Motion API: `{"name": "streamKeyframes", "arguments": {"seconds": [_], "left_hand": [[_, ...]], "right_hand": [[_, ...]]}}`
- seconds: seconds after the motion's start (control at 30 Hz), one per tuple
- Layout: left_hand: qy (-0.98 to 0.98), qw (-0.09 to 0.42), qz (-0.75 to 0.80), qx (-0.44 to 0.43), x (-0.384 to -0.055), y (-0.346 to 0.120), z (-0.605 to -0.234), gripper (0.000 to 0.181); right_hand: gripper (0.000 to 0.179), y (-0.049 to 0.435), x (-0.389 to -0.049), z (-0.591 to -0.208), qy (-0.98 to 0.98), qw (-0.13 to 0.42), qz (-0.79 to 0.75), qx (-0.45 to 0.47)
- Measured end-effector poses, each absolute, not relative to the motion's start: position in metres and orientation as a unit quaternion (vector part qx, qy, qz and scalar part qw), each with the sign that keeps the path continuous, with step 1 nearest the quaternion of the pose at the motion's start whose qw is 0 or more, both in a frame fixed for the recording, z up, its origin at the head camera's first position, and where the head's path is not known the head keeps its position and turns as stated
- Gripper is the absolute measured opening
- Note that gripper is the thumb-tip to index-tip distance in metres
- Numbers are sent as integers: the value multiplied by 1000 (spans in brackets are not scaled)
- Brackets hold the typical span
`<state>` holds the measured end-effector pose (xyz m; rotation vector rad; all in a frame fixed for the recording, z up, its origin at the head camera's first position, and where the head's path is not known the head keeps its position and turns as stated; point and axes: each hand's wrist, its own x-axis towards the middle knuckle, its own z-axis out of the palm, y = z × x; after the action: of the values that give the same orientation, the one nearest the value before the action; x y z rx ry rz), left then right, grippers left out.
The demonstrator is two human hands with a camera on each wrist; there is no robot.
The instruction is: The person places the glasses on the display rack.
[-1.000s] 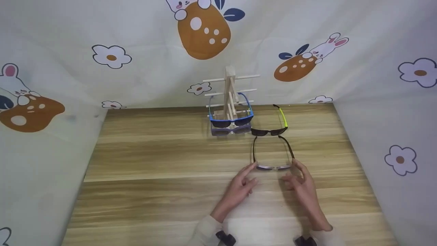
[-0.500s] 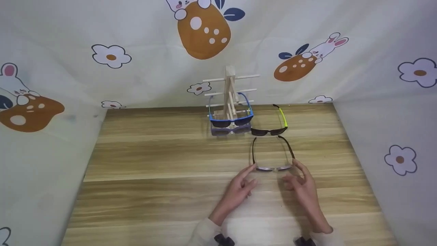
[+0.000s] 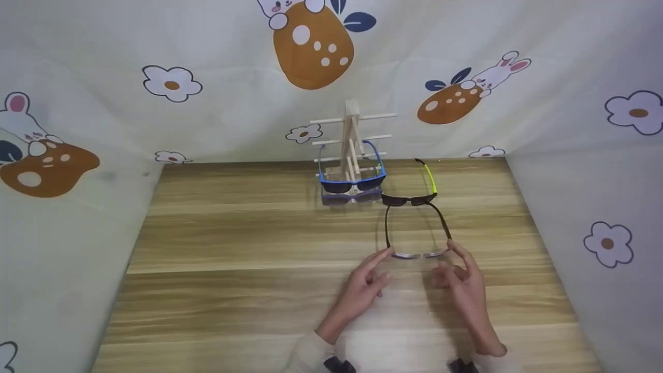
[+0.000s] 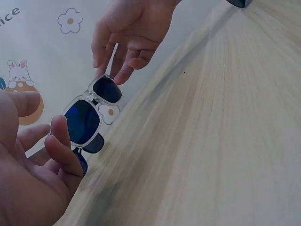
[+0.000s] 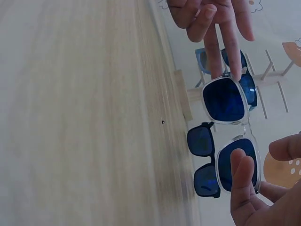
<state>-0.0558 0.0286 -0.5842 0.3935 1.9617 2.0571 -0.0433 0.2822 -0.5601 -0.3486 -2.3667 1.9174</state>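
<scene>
A pair of sunglasses (image 3: pixel 406 256) with a clear frame, dark blue lenses and dark temples is held between both hands, its temples pointing away. My left hand (image 3: pixel 360 290) grips the left front corner by the hinge with its fingertips. At the opposite corner, my right hand (image 3: pixel 466 290) pinches the frame beside the temple. The right wrist view shows the clear-framed sunglasses (image 5: pixel 225 100) face on, with fingers of the left hand (image 5: pixel 221 28) at the upper corner. Part of the lower lens lies behind right-hand fingers. Whether the frame touches the table cannot be told.
Beyond the hands, black sunglasses with yellow-green temples (image 3: pixel 432 178) lie on the wooden table (image 3: pixel 233 290). A wooden peg rack (image 3: pixel 351 111) stands at the back, bearing blue-framed sunglasses (image 3: pixel 383 168) above a purple-framed pair (image 3: pixel 352 199). A patterned cloth (image 3: pixel 222 119) hangs behind.
The clear-framed sunglasses and both hands have shifted slightly right in the head view. The temple tips now reach the black sunglasses' front edge. The view itself has moved a little.
</scene>
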Motion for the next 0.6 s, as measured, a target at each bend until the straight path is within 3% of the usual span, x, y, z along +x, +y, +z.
{"name": "streamKeyframes", "arguments": {"seconds": [0.3,0.6], "left_hand": [[682,110,709,145,-58,26,-580,51],[681,95,709,157,-59,23,-575,49]], "right_hand": [[45,287,-45,-561,-756,108,640,-90],[42,283,-45,-555,-745,122,646,-109]]}}
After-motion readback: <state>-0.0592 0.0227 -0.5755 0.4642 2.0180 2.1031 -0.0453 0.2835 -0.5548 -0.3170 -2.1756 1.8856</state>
